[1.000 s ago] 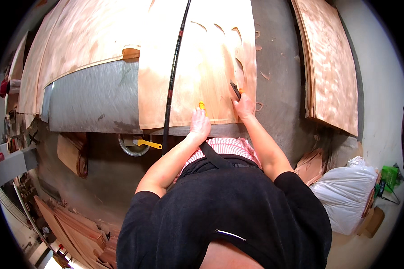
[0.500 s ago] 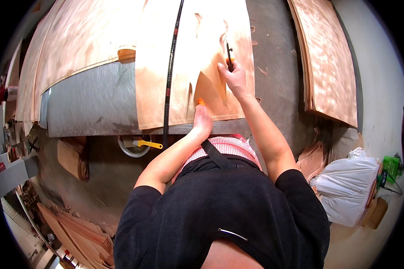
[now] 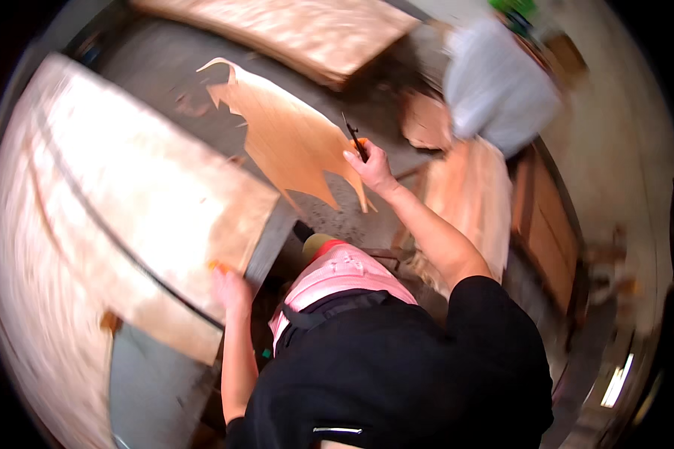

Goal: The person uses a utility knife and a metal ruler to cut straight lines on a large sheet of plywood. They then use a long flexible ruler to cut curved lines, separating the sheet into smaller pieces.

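Note:
My right hand (image 3: 372, 169) is raised out over the floor. It grips a ragged, jagged-edged veneer offcut (image 3: 288, 138) together with a thin dark blade-like tool (image 3: 353, 137) that sticks up from the fingers. My left hand (image 3: 232, 290) rests on the near corner of a large pale veneer sheet (image 3: 150, 198) lying on the grey table (image 3: 153, 385). A small orange thing (image 3: 216, 266) shows at its fingertips. A long black strip (image 3: 97, 224) runs along the sheet. The whole picture is motion-blurred.
A stack of veneer sheets (image 3: 307, 30) lies on the concrete floor at the top. A pale grey bag (image 3: 494, 82) sits at upper right. More veneer pieces (image 3: 468, 194) and brown wooden boxes (image 3: 550, 224) stand to the right of my arm.
The view has swung to the right. My right hand has lifted the offcut off the sheet and carried it out over the floor. My left hand has stayed at the sheet's edge.

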